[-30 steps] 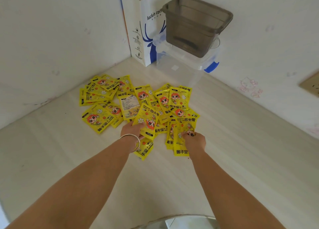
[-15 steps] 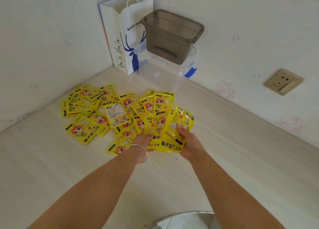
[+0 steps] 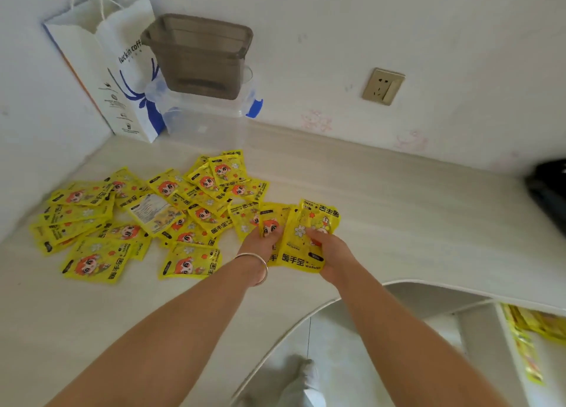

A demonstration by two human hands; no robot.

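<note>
The fingers [image 3: 318, 234] of the right hand [image 3: 332, 253] are clamped on the right side of a fan of hand-warmer packets [image 3: 301, 255], one digit pressed across its face. The left hand [image 3: 258, 244] grips the fan's left side with curled fingers, and a silver bracelet [image 3: 258, 267] sits on that wrist. The fan is at the near right end of the spread, low over the worktop [image 3: 398, 222]. I cannot tell whether it rests there or is just lifted.

Left and farther out, the loose packets [image 3: 122, 222] lie overlapping, one turned printed-back up. At the far corner a brown tub [image 3: 199, 57] sits on a clear lidded box [image 3: 208, 124], beside a white paper bag [image 3: 116, 69].

The risks, as I judge them:
- The packets look slick and are splayed rather than squared, so a lighter squeeze could let the outer ones slide free.
- The fan is close to the worktop's curved near edge, so a dropped packet may fall to the floor.
- If the left hand reaches for more, the right hand alone may not hold the fan.
- The left forearm could sweep loose packets aside.
</note>
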